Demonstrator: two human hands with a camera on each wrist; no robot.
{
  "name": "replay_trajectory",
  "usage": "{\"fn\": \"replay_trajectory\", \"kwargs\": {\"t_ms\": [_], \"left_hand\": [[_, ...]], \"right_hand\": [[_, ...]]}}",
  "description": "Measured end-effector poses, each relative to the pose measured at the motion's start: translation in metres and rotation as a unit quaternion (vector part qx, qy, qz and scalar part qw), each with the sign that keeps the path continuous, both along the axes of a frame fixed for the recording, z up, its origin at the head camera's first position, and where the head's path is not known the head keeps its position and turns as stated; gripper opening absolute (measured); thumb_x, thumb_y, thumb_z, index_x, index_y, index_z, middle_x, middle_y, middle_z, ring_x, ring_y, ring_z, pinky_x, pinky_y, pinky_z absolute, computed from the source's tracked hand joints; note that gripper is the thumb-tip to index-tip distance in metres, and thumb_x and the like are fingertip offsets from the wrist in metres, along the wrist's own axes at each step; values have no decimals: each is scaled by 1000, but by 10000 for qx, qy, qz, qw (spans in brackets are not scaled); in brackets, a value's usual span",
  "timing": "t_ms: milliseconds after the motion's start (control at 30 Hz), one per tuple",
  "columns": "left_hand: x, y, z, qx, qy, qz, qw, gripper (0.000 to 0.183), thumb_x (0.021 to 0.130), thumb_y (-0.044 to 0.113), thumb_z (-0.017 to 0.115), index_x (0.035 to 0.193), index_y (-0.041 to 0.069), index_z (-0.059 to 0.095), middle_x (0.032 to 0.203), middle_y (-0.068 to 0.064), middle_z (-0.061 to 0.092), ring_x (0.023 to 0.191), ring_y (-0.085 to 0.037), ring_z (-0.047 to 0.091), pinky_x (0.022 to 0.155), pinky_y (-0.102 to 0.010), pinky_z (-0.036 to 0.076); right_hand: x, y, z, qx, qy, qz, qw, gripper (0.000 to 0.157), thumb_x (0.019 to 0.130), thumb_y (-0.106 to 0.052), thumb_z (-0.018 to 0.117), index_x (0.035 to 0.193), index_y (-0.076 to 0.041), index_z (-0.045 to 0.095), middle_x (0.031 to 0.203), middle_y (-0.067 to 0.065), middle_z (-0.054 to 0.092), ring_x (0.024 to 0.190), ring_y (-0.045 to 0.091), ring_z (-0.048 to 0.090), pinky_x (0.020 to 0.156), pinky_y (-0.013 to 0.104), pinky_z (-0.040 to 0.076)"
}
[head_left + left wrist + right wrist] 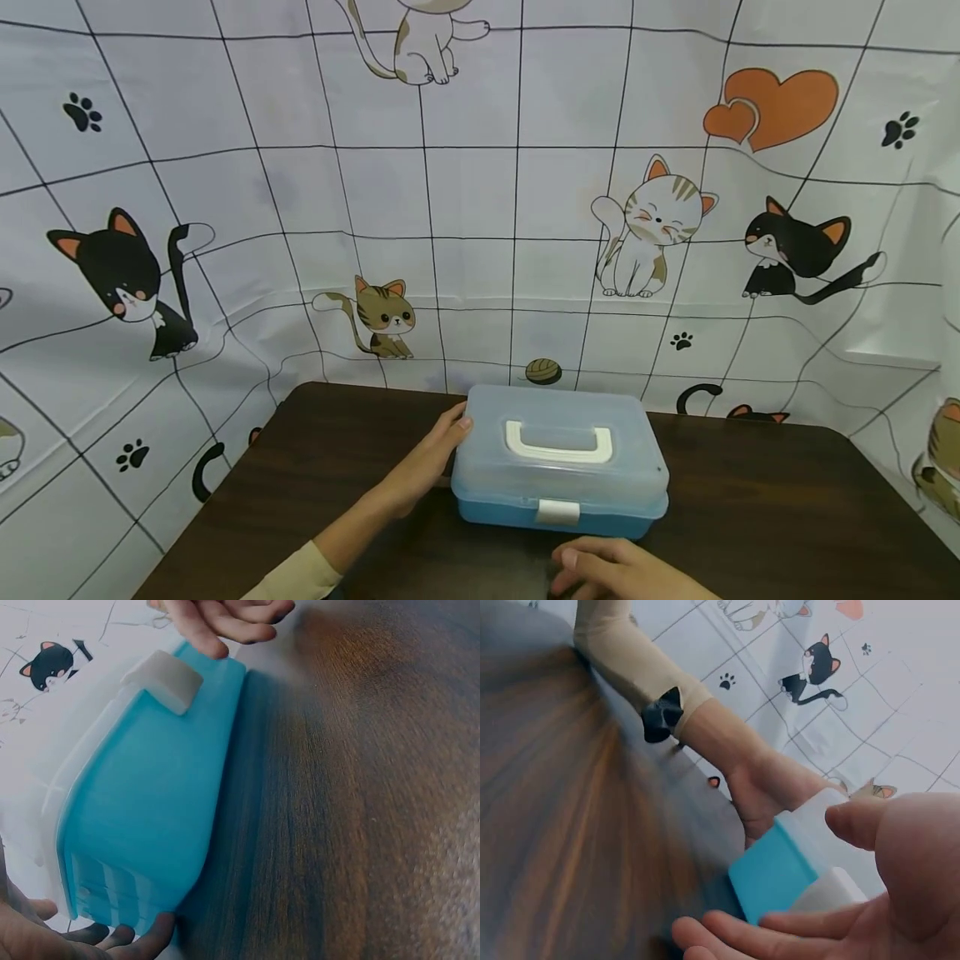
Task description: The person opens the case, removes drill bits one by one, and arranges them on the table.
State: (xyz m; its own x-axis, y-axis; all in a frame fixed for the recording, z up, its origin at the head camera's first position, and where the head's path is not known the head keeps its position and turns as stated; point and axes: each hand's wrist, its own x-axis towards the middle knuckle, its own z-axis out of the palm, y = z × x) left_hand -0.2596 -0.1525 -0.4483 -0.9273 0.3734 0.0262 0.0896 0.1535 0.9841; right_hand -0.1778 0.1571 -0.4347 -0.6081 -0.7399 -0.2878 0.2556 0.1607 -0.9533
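A plastic storage box (555, 467) with a blue base, a clear lid and a white carrying handle (558, 446) stands on the dark table. Its white front latch (558, 512) lies flat against the front; the lid is down. My left hand (420, 467) rests along the box's left side, and in the left wrist view its fingertips (161, 934) touch the blue wall. In front of the box my right hand (611, 571) hovers near the latch, fingers loosely bent with nothing between them. The right wrist view shows its thumb apart from the fingers.
The dark wood-grain table (750, 500) spreads to both sides of the box. Behind it hangs a white sheet (472, 192) with a grid and cartoon cats. A black device (662, 716) sits on the left wrist.
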Motion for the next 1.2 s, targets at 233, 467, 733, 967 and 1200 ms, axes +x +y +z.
{"fn": "replay_trajectory", "kwargs": {"t_ms": [233,467,733,967,1200], "left_hand": [[0,0,1,-94,76,9,9999,60,94,58,33,146,35,13,150,-1,9,134,-32,14,92,-60,32],[-1,1,1,-150,73,77,9998,61,92,61,33,145,36,14,150,3,10,135,-27,11,98,-62,22],[0,0,2,-168,58,91,9998,62,92,61,34,145,35,14,150,2,9,135,-28,10,97,-63,22],[0,0,1,-129,-32,145,9998,62,92,61,35,145,36,15,150,2,10,134,-30,14,93,-60,32],[0,1,2,-88,-41,161,9998,63,91,61,37,145,36,16,150,0,11,134,-32,14,92,-59,34]], "right_hand": [[0,0,0,-4,-650,-250,9976,70,100,-48,26,135,13,29,114,21,58,101,35,57,82,44,48],[-5,1,-1,-657,-1400,-543,9865,85,96,-58,25,138,14,15,121,17,53,110,36,51,92,46,40],[-12,2,-11,-1527,-2235,-900,9585,90,96,-55,33,137,18,-1,130,23,46,122,34,42,102,41,30],[-15,0,-26,-2217,-2730,-947,9313,88,96,-52,35,137,18,3,138,26,36,127,32,35,105,38,24],[-14,-5,-32,-2077,-2477,-1407,9358,84,95,-52,41,139,15,15,128,21,49,121,29,44,103,38,28]]}}
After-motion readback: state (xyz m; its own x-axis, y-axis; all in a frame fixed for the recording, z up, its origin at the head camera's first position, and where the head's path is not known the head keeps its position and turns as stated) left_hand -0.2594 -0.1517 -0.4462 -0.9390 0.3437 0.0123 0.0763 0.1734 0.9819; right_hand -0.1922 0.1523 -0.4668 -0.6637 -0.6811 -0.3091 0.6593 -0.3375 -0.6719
